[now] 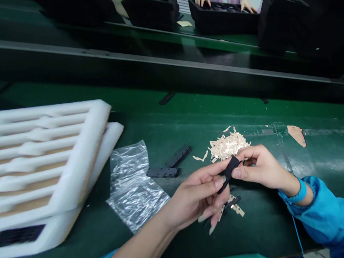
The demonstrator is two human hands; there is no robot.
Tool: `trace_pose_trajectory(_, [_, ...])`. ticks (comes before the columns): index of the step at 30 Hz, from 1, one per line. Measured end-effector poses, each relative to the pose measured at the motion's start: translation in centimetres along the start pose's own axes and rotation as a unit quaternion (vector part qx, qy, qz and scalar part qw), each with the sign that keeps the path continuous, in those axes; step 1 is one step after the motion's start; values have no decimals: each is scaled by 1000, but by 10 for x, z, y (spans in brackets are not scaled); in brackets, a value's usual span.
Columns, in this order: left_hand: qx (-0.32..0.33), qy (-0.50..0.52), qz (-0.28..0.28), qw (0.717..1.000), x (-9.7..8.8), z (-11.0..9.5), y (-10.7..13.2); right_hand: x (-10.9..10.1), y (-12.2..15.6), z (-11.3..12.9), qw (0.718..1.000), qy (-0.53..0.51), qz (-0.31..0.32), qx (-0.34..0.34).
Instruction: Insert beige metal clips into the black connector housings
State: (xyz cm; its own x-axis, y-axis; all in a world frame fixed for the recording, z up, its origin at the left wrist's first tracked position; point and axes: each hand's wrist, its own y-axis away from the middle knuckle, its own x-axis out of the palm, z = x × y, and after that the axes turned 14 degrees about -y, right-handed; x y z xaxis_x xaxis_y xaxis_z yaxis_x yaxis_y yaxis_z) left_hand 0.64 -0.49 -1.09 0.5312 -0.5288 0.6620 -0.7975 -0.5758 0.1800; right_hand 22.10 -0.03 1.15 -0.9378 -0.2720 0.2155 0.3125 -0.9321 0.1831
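The work looks to be midway through 1 piece: the left hand (209, 193) has its fingers closed around a black part (229, 174), which is tilted above the table (265, 226), just in front of a heap of beige strips (228, 145). The right hand (260, 167) is curled at the part's upper end, thumb and forefinger nearly together; whether they pinch the part or something thin beside it, I cannot tell. 2 more black parts (164, 171) lie crossing or touching next to a clear plastic bag (137, 183), and whether these are finished is not evident. Many strips in the heap remain loose, and some tan pieces (238, 209) lie below the left hand. For moving, white foam trays (83, 163) hem in the left, and a dark rail (164, 65) bounds the far side. More room opens rightward, around a tan scrap (297, 135), while the near edge runs close below the forearms.
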Motion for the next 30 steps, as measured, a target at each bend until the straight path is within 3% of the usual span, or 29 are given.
trace_pose_trajectory(3, [-1, 20, 13, 1000, -3, 0, -4, -2, 0, 4, 1000, 4, -1, 6])
trace_pose_trajectory(9, [15, 9, 1, 1000, -5, -1, -5, -6, 3, 11, 990, 63, -94, -88])
trace_pose_trajectory(17, [8, -21, -13, 1000, -5, 1, -3, -10, 7, 19, 987, 65, -42, -143])
trace_pose_trajectory(30, [-8, -17, 15, 1000, -4, -1, -3, -5, 7, 19, 981, 92, -55, -164])
